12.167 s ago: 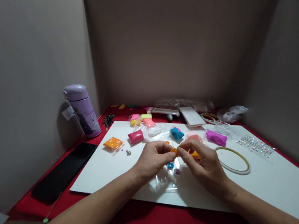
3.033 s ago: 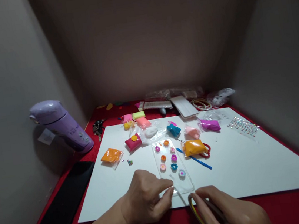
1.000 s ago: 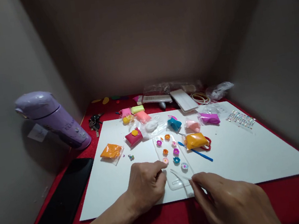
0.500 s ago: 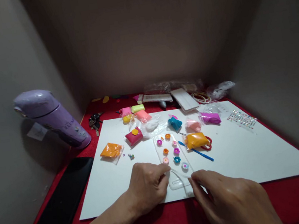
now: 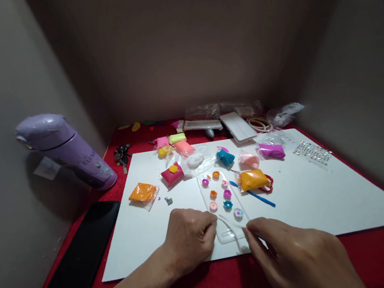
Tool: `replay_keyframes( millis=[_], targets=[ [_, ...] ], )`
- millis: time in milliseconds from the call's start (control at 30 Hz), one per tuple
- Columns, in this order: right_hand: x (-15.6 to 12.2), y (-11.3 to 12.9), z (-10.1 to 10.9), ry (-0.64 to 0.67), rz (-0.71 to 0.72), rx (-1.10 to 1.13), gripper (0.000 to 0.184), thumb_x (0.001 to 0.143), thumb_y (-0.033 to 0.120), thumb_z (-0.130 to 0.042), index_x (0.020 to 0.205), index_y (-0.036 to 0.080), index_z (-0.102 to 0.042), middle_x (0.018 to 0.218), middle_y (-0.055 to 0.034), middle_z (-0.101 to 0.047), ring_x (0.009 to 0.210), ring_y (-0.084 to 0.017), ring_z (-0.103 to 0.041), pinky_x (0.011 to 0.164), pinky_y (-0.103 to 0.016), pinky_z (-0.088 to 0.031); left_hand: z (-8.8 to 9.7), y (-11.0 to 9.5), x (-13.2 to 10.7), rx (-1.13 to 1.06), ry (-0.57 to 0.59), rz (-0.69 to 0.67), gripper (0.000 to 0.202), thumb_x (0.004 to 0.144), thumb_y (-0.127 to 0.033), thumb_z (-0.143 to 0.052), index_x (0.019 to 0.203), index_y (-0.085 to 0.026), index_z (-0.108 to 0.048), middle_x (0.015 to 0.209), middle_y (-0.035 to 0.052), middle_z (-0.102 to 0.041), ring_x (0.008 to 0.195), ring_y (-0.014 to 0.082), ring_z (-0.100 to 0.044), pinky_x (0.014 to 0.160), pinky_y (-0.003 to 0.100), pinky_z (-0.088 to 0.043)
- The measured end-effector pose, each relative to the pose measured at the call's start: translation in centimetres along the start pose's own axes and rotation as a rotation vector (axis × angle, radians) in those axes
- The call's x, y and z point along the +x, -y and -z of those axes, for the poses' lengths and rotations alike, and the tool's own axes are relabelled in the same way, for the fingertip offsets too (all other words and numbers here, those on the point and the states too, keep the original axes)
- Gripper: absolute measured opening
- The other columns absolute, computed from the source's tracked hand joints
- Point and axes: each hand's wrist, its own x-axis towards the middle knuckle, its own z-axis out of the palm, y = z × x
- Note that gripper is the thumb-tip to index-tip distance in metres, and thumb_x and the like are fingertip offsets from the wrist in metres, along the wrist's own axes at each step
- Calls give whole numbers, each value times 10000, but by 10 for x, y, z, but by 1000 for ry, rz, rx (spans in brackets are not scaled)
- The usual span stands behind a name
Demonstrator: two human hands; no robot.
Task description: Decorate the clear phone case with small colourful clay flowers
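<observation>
A clear phone case lies on the white board, with several small clay flowers in orange, magenta, pink, teal and white set on it. At its lower left edge my left hand is closed, fingers curled and index fingertip over the case; whatever it may hold is hidden. My right hand pinches one end of a thin, translucent whitish strip between thumb and index finger. The strip arches over the lower part of the case, its far end close to my left fingertip. A blue stick tool lies right of the case.
Clay packets surround the case: orange, red, yellow-orange, teal and purple. A gem sticker sheet lies right on the white board. Left are a black phone, keys and a purple bottle.
The strip's far end now shows slightly apart from my left fingertip, where it met it before. Both hands stay nearly in place; the whole view has shifted very slightly.
</observation>
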Motion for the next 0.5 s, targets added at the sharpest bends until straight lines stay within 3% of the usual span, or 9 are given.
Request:
replay_keyframes(
  millis=[200,400,500],
  targets=[
    [-2,-1,-1,18,-4,10,320,911,265,-388,692,225,-619,537,14,-644,359,-142,-536,425,-280,-220,1,-1,1,-10,-12,-6,237,748,-113,-497,536,-178,-581,452,-14,-566,445,114,-542,503,227,-340],
    [-3,-2,-2,42,-7,8,295,905,266,-403,685,234,-597,533,25,-635,373,-154,-555,426,-284,-229,0,-2,1,-70,-93,-44,225,736,-98,-495,730,-198,-697,520,-3,-638,481,126,-591,514,216,-383],
    [-4,-2,-2,44,-13,11,297,906,269,-400,678,241,-589,533,30,-632,378,-161,-562,426,-289,-237,1,-3,1,-68,-71,-86,256,721,-93,-493,788,-207,-712,507,-8,-629,461,125,-572,502,218,-372]
  ],
)
